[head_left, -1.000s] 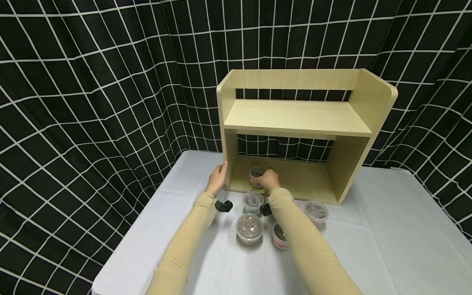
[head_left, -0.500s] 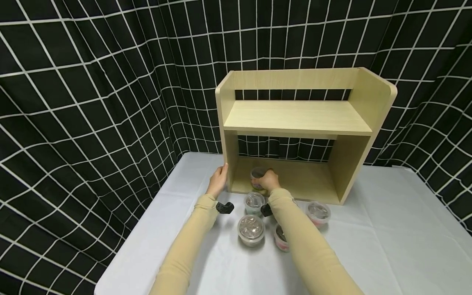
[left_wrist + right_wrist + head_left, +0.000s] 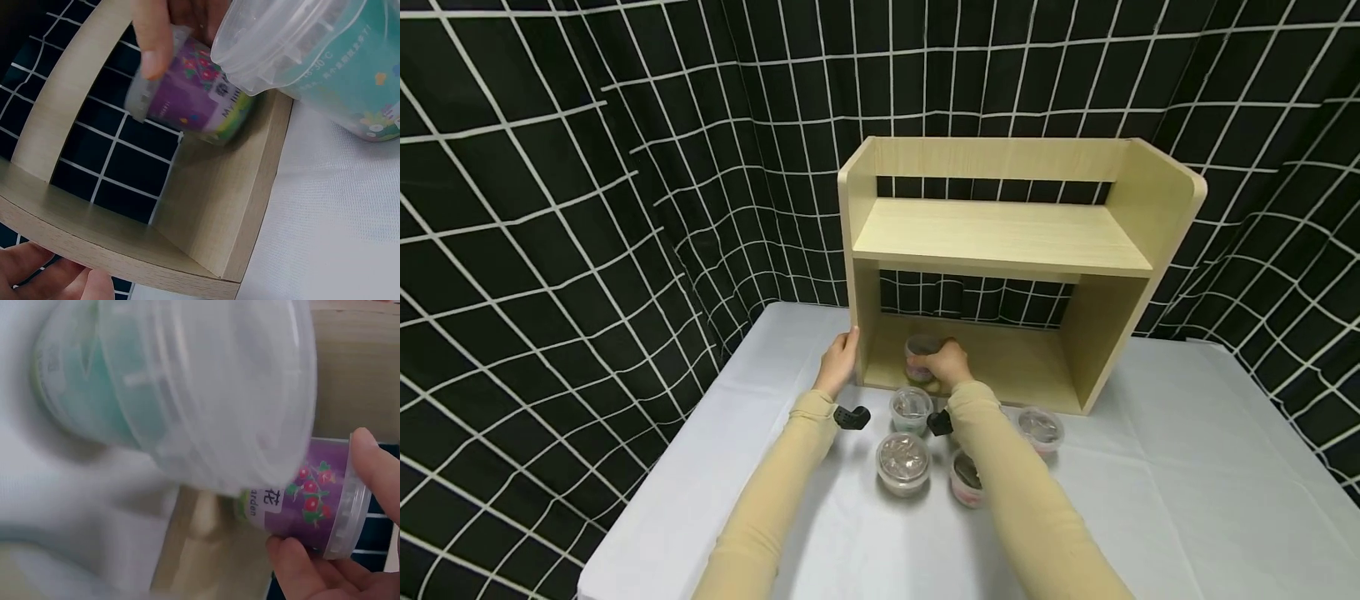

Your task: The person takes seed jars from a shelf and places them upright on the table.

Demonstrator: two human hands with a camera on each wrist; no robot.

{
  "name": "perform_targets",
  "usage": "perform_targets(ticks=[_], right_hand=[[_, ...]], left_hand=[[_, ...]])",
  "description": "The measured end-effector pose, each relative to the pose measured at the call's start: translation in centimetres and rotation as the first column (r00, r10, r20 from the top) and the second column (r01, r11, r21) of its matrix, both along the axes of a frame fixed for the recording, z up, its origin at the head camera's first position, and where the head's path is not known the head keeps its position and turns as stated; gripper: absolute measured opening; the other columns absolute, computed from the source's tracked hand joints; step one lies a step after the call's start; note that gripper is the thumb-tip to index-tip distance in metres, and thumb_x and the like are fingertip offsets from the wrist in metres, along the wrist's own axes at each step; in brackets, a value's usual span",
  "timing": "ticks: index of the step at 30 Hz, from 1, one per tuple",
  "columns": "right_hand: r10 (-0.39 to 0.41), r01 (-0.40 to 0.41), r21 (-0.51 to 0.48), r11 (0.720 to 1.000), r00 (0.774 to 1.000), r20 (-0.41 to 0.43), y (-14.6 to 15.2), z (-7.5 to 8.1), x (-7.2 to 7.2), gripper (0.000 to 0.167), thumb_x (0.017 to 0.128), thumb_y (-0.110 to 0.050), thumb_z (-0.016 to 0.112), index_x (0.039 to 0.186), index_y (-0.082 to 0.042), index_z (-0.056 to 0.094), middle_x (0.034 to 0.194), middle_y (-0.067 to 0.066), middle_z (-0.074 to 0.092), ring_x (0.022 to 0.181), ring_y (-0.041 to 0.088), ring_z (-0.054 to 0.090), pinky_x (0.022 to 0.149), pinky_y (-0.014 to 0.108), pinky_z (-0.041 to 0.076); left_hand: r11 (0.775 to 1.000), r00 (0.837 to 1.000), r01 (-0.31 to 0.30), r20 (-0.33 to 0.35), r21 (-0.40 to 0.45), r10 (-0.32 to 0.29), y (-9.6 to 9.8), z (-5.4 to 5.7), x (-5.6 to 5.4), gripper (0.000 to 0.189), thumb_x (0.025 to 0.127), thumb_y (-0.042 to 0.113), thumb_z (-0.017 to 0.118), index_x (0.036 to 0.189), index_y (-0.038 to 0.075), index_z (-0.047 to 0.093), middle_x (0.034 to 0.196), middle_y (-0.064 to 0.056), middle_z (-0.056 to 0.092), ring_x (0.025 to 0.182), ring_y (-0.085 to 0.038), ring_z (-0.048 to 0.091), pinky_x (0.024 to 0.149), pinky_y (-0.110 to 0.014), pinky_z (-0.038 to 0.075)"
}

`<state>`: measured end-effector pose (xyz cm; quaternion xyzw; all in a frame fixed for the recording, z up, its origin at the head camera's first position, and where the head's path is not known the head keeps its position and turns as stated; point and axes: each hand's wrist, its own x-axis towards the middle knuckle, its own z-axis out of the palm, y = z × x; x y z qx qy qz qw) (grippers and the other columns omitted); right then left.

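My right hand [image 3: 947, 364] reaches into the lower compartment of a light wooden shelf [image 3: 1000, 233] and grips a small clear-lidded tub [image 3: 919, 357]. Its purple label with red flowers [image 3: 312, 494] shows in the right wrist view, fingers and thumb around the lid end. The tub is close over the bottom board, near the left side panel. My left hand [image 3: 838, 364] rests against the outside of that panel; its fingers [image 3: 50, 275] show beside the panel in the left wrist view. A teal-labelled tub [image 3: 912, 408] stands just in front of the shelf, between my wrists.
On the white tablecloth [image 3: 1172, 467] stand more lidded tubs: one [image 3: 903, 464] in the front middle, a pinkish one [image 3: 966, 479] partly behind my right sleeve, and another [image 3: 1041, 429] right of that forearm. Black curtains with white grid lines [image 3: 587, 208] surround the table.
The view shifts slightly with the head. Both hands stay nearly in place, the right still gripping the purple tub inside the shelf and the left still at the side panel.
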<state>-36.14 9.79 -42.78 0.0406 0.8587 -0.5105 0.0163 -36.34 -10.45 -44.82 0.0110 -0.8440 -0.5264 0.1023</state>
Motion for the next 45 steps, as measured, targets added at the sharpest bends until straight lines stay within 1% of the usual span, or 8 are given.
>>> perform_targets(ticks=[3, 7, 9, 13, 17, 23, 30, 45], right_hand=[[0.022, -0.022, -0.055, 0.998, 1.0, 0.004, 0.7, 0.9, 0.0, 0.077, 0.076, -0.019, 0.077, 0.131, 0.012, 0.035, 0.127, 0.031, 0.042, 0.119, 0.043, 0.038, 0.1, 0.046, 0.034], [0.048, -0.047, 0.02, 0.999, 0.999, -0.007, 2.2, 2.3, -0.3, 0.082, 0.078, -0.027, 0.075, 0.135, 0.013, 0.031, 0.133, 0.031, 0.037, 0.124, 0.046, 0.03, 0.104, 0.049, 0.027], [0.049, -0.047, 0.068, 0.997, 0.998, -0.028, 3.0, 3.1, -0.5, 0.081, 0.078, -0.032, 0.074, 0.133, 0.013, 0.035, 0.131, 0.03, 0.041, 0.123, 0.045, 0.032, 0.103, 0.048, 0.028], [0.062, -0.064, -0.033, 0.997, 0.995, -0.078, 4.2, 4.4, -0.6, 0.073, 0.076, -0.026, 0.077, 0.129, 0.01, 0.043, 0.125, 0.024, 0.049, 0.117, 0.039, 0.042, 0.1, 0.044, 0.033], [0.129, -0.136, -0.049, 0.989, 0.983, -0.128, 5.5, 5.5, -0.1, 0.068, 0.077, -0.027, 0.076, 0.128, 0.006, 0.046, 0.12, 0.02, 0.053, 0.111, 0.034, 0.048, 0.096, 0.043, 0.037], [0.172, -0.165, 0.059, 0.985, 0.974, -0.145, 7.6, 6.5, 1.5, 0.073, 0.079, -0.036, 0.074, 0.13, 0.006, 0.043, 0.12, 0.021, 0.051, 0.109, 0.033, 0.048, 0.091, 0.044, 0.041], [0.183, -0.175, 0.077, 0.982, 0.975, -0.123, 9.2, 7.1, 3.6, 0.087, 0.077, -0.041, 0.074, 0.135, 0.008, 0.032, 0.125, 0.024, 0.047, 0.114, 0.035, 0.046, 0.093, 0.046, 0.041], [0.218, -0.21, 0.056, 0.976, 0.954, -0.204, 10.7, 5.9, 10.3, 0.078, 0.075, -0.037, 0.077, 0.136, -0.004, 0.04, 0.121, 0.016, 0.056, 0.107, 0.027, 0.054, 0.083, 0.034, 0.047]], left_hand=[[1.0, 1.0, 0.013, 0.0, -0.003, -0.013, 0.1, 0.3, -0.1, 0.063, 0.097, 0.054, 0.029, 0.127, 0.003, 0.052, 0.127, -0.016, 0.053, 0.117, -0.035, 0.047, 0.096, -0.045, 0.036], [1.0, 1.0, 0.017, 0.007, -0.009, -0.017, 0.2, 0.6, -0.2, 0.064, 0.096, 0.056, 0.029, 0.127, 0.005, 0.052, 0.128, -0.015, 0.053, 0.118, -0.034, 0.047, 0.097, -0.045, 0.036], [1.0, 1.0, 0.014, 0.006, -0.008, -0.014, 0.2, 0.6, -0.2, 0.063, 0.097, 0.055, 0.029, 0.127, 0.005, 0.053, 0.127, -0.015, 0.053, 0.118, -0.034, 0.047, 0.097, -0.045, 0.036], [1.0, 1.0, 0.012, -0.006, -0.002, -0.012, 0.2, 0.6, -0.1, 0.062, 0.097, 0.054, 0.03, 0.126, 0.005, 0.053, 0.125, -0.016, 0.054, 0.116, -0.034, 0.048, 0.096, -0.045, 0.037], [1.0, 1.0, 0.008, -0.002, 0.0, -0.008, 0.2, 0.3, 0.1, 0.06, 0.097, 0.052, 0.031, 0.125, 0.004, 0.054, 0.124, -0.016, 0.055, 0.115, -0.034, 0.049, 0.095, -0.044, 0.038], [1.0, 1.0, -0.004, -0.003, -0.001, 0.004, 0.1, 0.1, 0.2, 0.059, 0.098, 0.051, 0.031, 0.126, 0.003, 0.053, 0.125, -0.016, 0.054, 0.116, -0.035, 0.048, 0.096, -0.044, 0.037], [1.0, 1.0, 0.003, 0.009, 0.008, -0.003, 0.0, 0.0, 0.1, 0.06, 0.098, 0.051, 0.031, 0.127, 0.003, 0.052, 0.127, -0.016, 0.053, 0.117, -0.034, 0.047, 0.096, -0.044, 0.037], [1.0, 1.0, 0.009, 0.021, 0.03, -0.01, 0.0, 0.2, -0.2, 0.06, 0.098, 0.052, 0.03, 0.127, 0.004, 0.052, 0.128, -0.016, 0.052, 0.118, -0.034, 0.047, 0.097, -0.044, 0.037]])
